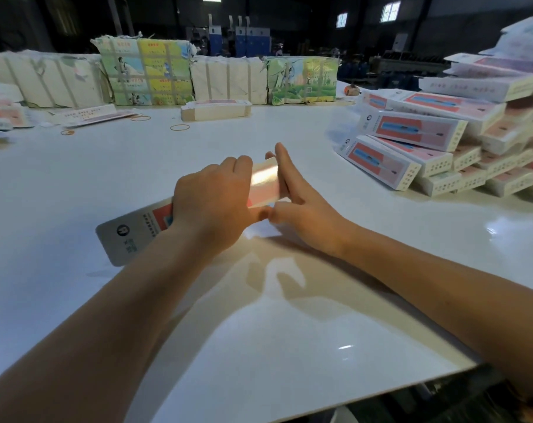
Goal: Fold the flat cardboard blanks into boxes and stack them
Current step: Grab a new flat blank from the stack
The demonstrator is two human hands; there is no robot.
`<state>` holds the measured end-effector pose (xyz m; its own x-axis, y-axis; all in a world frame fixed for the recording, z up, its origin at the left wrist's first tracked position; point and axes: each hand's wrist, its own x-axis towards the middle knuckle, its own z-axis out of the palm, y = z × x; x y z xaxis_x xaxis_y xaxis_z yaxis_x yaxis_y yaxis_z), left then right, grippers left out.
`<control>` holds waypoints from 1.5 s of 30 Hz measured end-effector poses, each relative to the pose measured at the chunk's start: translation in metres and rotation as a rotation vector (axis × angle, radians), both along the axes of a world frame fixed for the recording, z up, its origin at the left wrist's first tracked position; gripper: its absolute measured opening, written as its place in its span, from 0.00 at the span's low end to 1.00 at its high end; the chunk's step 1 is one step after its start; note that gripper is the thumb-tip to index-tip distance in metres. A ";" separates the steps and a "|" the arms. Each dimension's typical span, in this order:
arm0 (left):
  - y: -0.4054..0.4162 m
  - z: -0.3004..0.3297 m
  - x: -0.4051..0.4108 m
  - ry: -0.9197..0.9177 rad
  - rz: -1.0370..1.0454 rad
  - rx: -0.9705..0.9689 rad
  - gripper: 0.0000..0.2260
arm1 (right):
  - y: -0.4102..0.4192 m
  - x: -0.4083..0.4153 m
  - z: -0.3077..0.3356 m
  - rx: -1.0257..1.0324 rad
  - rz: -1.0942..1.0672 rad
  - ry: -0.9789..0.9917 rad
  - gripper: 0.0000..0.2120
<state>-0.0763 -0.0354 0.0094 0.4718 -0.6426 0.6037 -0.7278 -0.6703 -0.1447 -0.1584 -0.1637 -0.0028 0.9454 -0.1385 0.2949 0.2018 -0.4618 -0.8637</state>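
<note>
Left hand [211,198] grips blank [143,227] | right hand [301,209] fingers straight, pressing | folded boxes [426,148] right | rubber band [180,127] beyond

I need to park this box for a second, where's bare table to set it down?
Bare table lies near you, below both arms, and ahead between the rubber band and your hands. The right is crowded by the folded box pile; the far edge by wrapped bundles and a blank stack.

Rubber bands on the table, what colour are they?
Orange-tan: the rubber bands lie on the white table, seen in the head view.
</note>
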 end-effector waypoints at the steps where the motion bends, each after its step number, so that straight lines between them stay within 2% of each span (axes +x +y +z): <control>1: 0.001 0.002 0.000 -0.009 -0.010 0.024 0.28 | 0.000 -0.001 0.001 -0.124 -0.021 -0.049 0.47; 3: 0.002 0.002 -0.001 -0.007 -0.022 0.090 0.29 | -0.006 0.000 -0.001 -0.440 -0.031 -0.154 0.45; 5: 0.003 0.001 -0.001 0.054 -0.040 0.116 0.31 | -0.012 -0.001 -0.003 -0.658 -0.042 -0.185 0.40; 8: 0.006 -0.001 0.000 0.110 -0.080 0.145 0.31 | -0.020 0.001 -0.007 -0.821 -0.100 -0.200 0.36; 10: 0.008 -0.003 -0.001 0.036 -0.111 0.140 0.32 | -0.026 0.003 -0.007 -0.904 -0.146 -0.198 0.35; 12: 0.009 -0.006 -0.003 -0.054 -0.171 0.023 0.30 | -0.037 0.006 -0.005 -0.956 -0.235 -0.175 0.34; 14: 0.006 -0.012 -0.003 -0.105 -0.242 -0.115 0.24 | -0.055 0.008 0.005 -0.896 -0.370 -0.152 0.33; 16: 0.002 -0.020 -0.002 -0.059 -0.291 -0.177 0.21 | -0.081 0.010 0.028 -0.749 -0.527 -0.215 0.30; 20: -0.012 -0.047 0.014 0.048 -0.459 -0.102 0.10 | -0.157 0.000 0.102 -0.486 -0.852 -0.533 0.19; 22: -0.019 -0.059 0.028 0.121 -0.494 -0.110 0.09 | -0.202 -0.015 0.141 -0.470 -1.050 -0.570 0.16; 24: -0.021 -0.066 0.040 0.192 -0.493 -0.147 0.12 | -0.248 -0.035 0.173 -0.516 -1.259 -0.532 0.15; 27: -0.020 -0.063 0.046 0.222 -0.516 -0.098 0.16 | -0.308 -0.074 0.201 -0.606 -1.540 -0.397 0.16; 30: -0.022 -0.057 0.040 0.165 -0.547 -0.098 0.19 | -0.347 -0.107 0.205 -0.521 -1.769 -0.168 0.15; 33: -0.022 -0.051 0.034 0.137 -0.547 -0.113 0.18 | -0.365 -0.118 0.192 -0.472 -1.788 0.192 0.18; 35: -0.022 -0.049 0.031 0.118 -0.550 -0.114 0.15 | -0.367 -0.118 0.184 -0.494 -1.745 0.292 0.20; 39: -0.021 -0.048 0.029 0.108 -0.574 -0.124 0.10 | -0.365 -0.114 0.179 -0.505 -1.763 0.260 0.20; 41: -0.022 -0.047 0.027 0.112 -0.580 -0.120 0.11 | -0.364 -0.114 0.179 -0.528 -1.777 0.266 0.19; 45: -0.022 -0.044 0.022 0.129 -0.590 -0.132 0.09 | -0.355 -0.111 0.182 -0.587 -1.803 0.113 0.17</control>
